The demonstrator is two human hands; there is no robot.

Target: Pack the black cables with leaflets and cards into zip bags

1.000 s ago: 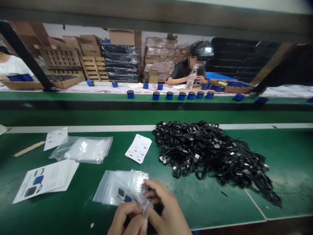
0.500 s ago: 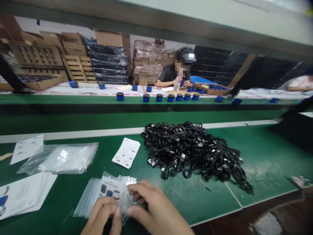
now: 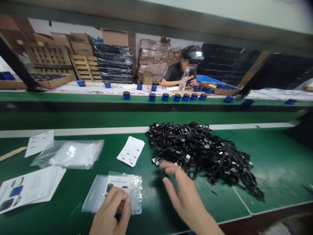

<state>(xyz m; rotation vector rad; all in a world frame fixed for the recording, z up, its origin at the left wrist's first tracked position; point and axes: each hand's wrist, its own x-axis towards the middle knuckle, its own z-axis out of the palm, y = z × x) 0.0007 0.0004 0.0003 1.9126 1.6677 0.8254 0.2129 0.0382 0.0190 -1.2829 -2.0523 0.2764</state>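
Note:
My left hand (image 3: 113,209) pinches the lower part of a clear plastic bag (image 3: 136,195) with a printed card (image 3: 119,181) inside, lying over other clear bags (image 3: 94,195). To the right, my right hand (image 3: 181,192) is at the near left edge of a pile of black USB cables (image 3: 195,147). Its thumb and fingers close around a small black piece of cable (image 3: 163,174). A small stack of white printed sheets (image 3: 131,151) lies beyond the bags, left of the pile.
Larger clear bags (image 3: 73,153), a card stack (image 3: 31,187) and a wooden strip (image 3: 12,153) lie at the left. Blue round items (image 3: 152,97) line the raised shelf (image 3: 97,98). Across it sits a person (image 3: 173,75) near a bottle (image 3: 182,83).
My right hand has left the plastic bag and moved right to the cable pile. My left hand remains at the bag. The view has shifted slightly left.

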